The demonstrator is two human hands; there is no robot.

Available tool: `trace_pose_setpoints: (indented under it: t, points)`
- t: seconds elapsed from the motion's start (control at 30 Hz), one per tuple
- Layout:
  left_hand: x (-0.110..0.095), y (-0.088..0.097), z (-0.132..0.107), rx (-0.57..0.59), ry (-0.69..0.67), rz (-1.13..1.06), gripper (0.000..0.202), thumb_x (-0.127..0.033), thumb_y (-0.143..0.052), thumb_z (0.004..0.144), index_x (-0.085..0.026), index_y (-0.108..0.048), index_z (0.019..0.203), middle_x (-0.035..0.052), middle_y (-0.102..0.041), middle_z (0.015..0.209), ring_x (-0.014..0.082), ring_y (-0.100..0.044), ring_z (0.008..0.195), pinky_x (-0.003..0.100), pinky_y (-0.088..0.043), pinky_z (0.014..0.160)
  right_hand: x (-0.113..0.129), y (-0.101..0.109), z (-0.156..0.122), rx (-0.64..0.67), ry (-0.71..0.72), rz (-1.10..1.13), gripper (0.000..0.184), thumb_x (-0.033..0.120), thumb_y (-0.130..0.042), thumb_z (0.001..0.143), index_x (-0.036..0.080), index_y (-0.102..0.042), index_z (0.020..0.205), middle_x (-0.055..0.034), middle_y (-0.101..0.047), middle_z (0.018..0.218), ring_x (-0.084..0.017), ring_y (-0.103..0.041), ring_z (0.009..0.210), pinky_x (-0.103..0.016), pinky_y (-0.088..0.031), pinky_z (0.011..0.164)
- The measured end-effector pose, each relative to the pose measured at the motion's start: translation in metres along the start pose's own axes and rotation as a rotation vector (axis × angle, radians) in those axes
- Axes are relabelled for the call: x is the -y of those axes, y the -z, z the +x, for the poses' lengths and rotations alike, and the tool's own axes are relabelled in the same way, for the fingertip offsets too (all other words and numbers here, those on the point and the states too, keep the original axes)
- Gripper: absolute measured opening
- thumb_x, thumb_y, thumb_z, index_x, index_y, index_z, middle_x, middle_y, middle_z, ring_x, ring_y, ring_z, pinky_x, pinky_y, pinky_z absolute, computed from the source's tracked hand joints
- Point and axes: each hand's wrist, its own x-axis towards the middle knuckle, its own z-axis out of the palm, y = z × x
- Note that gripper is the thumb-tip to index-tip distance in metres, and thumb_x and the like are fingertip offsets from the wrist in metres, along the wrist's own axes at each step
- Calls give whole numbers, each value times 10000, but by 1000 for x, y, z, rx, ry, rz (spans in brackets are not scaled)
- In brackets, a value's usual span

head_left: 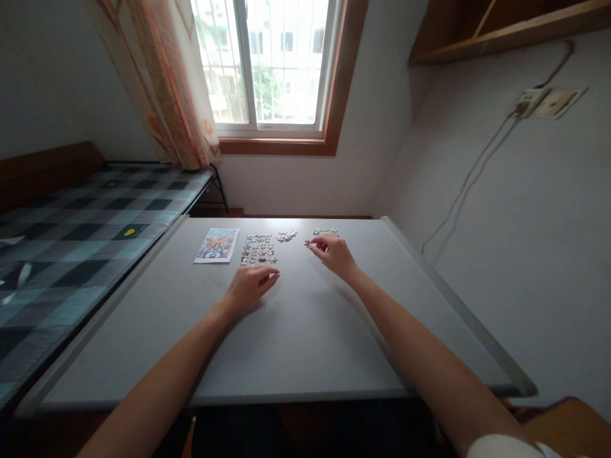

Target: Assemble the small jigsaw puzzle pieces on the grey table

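My right hand [335, 253] is over the table's far part, its thumb and fingertips closed on a small jigsaw puzzle piece [307, 243]. Behind and partly under that hand lies a group of puzzle pieces [325, 231], some of them hidden by it. My left hand [250, 282] rests on the table with loosely bent fingers and nothing visible in them. Just beyond it, several puzzle pieces [258, 249] are spread in rows. A small heap of pieces [287, 236] sits between the two groups. To the left lies a colourful picture sheet [216, 246].
The white table [296, 343] has raised grey edges on its sides. A bed with a checked cover [143, 207] stands along the left. Ahead are a window [286, 70] and a curtain [162, 83]. A cable [470, 178] hangs from a wall socket [556, 103] at right.
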Motion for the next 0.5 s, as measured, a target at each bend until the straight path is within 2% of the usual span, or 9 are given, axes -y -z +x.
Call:
trace_pose_setpoints:
  t: [0.1,0.23,0.37,0.5]
  points:
    - [0,-1,-1,4,1,-9,210,-295,-519,888,-188,-700,901,-7,-634,634,79,-513,525,202,-364,553,-31,21,14,47,-104,-205,149,263,-620,795,161,-713,852,-47,-676,740,-147,-588,659,-246,-433,653]
    - [0,-3,-1,17,13,-17,222,-300,-515,892,-190,-706,904,-1,-640,638,84,-521,533,206,-369,561,-71,39,16,138,-232,-437,190,288,-589,818,177,-723,894,-70,-707,853,-175,-618,739,-255,-429,670]
    - [0,-4,-1,27,32,-21,218,-298,-518,889,-190,-707,901,2,-647,653,86,-527,546,206,-372,572,-98,40,11,186,-283,-481,203,295,-591,817,182,-720,927,-74,-711,878,-182,-629,771,-259,-437,701]
    - [0,-5,-2,32,38,-21,218,-301,-520,887,-192,-709,899,3,-655,665,86,-532,555,202,-371,572,-108,31,10,174,-262,-436,233,319,-588,827,170,-710,959,-75,-703,887,-180,-627,780,-261,-446,737]
